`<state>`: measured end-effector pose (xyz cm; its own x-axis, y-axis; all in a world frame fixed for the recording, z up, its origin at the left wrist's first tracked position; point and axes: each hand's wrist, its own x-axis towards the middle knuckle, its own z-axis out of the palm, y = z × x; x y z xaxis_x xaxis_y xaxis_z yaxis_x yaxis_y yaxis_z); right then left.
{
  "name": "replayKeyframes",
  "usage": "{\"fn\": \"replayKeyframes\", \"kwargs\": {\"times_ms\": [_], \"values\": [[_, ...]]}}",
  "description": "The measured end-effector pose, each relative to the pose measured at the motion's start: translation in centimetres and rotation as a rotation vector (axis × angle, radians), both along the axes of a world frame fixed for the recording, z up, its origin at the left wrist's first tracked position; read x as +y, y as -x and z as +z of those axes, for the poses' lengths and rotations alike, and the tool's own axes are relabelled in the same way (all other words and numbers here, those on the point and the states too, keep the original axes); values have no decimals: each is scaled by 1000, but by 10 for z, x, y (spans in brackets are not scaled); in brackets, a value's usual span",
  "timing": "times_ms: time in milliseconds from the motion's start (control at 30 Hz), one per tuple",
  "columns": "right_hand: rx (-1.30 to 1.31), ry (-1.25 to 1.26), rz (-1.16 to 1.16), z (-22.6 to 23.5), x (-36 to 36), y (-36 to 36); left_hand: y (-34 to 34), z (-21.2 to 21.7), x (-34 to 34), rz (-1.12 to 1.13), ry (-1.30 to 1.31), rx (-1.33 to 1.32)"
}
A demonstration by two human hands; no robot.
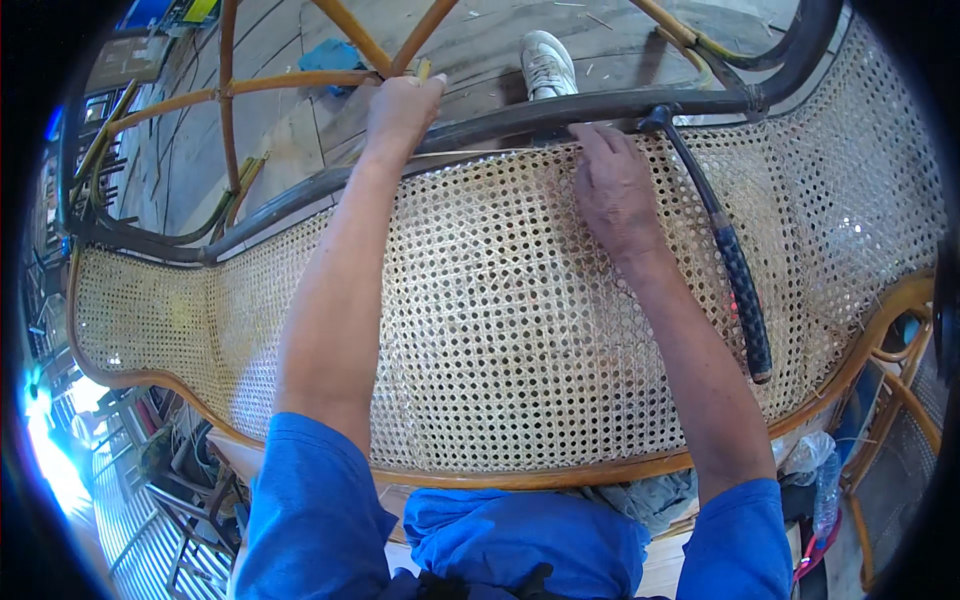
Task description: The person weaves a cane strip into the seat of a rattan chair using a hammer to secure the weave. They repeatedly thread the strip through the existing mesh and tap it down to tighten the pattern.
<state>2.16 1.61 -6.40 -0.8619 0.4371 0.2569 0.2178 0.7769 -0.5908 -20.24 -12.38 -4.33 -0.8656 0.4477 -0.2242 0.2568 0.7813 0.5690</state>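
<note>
A woven cane panel (500, 330) in a curved furniture frame lies across my lap. Along its far edge runs a dark rail (480, 125), with a thin pale cane strip (470, 153) beside it. My left hand (402, 112) is closed in a fist beyond the rail, near a joint of brown rattan poles. A short yellowish end (424, 70) sticks up from that fist; its kind is unclear. My right hand (615, 185) has its fingers bent together, pressing on the strip at the rail edge. Next to it, a hammer (737, 280) rests on the panel, its head against the rail.
Brown rattan poles (300, 80) rise beyond the rail. A white shoe (547, 65) and a blue cloth (333, 62) are on the grey floor. A light wooden rail (520, 478) borders the panel nearest me. At lower right stands a plastic bottle (827, 490).
</note>
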Motion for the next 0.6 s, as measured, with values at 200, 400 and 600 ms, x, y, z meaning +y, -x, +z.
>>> {"fn": "replayKeyframes", "kwargs": {"times_ms": [200,400,600], "values": [[-31,-122,-96,9,5,-5,-37,46,-37,438,-896,-706],[-289,-362,-8,42,-21,-43,-118,19,-61,447,-1533,-1336],[-52,284,-31,80,-52,-40,-166,0,-49,473,-1777,-1670]]}}
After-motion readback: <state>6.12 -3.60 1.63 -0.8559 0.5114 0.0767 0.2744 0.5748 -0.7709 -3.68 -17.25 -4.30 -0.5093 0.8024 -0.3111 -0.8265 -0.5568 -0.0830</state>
